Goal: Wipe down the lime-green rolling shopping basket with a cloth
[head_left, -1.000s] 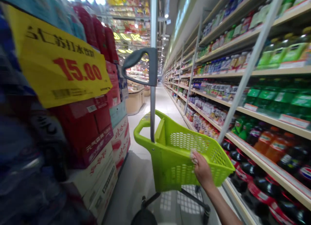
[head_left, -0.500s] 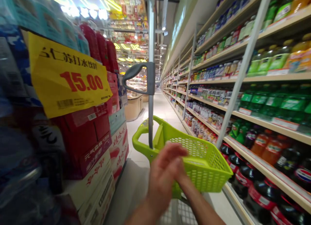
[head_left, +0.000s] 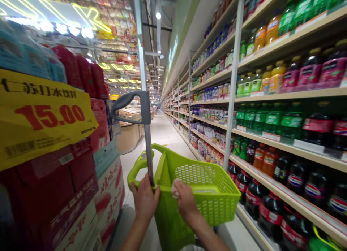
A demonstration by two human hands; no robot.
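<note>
A lime-green shopping basket (head_left: 208, 171) with a perforated side stands ahead of me, fixed to a metal pole (head_left: 148, 146) with a grey handle (head_left: 145, 107). My left hand (head_left: 145, 200) grips the basket's near rim just beside the foot of the pole, thumb apart and fingertips over the edge. Pinched in my right hand (head_left: 186, 201) is a crumpled whitish tissue or cloth (head_left: 175, 189), pressed at the basket's near rim to the right of my left hand. Some fingers of the right hand are hidden by its back.
On the right, long shelves (head_left: 292, 142) hold rows of drink bottles. Close on the left rise stacked drink cartons (head_left: 108, 178) under a yellow price sign (head_left: 46, 117). A pale floor aisle (head_left: 159, 130) runs ahead, with a rounded wooden counter (head_left: 128, 139) left of it.
My hands were together in front of the basket; they have parted, the left onto the rim, the right to the rim with the whitish tissue showing. The view has turned slightly right.
</note>
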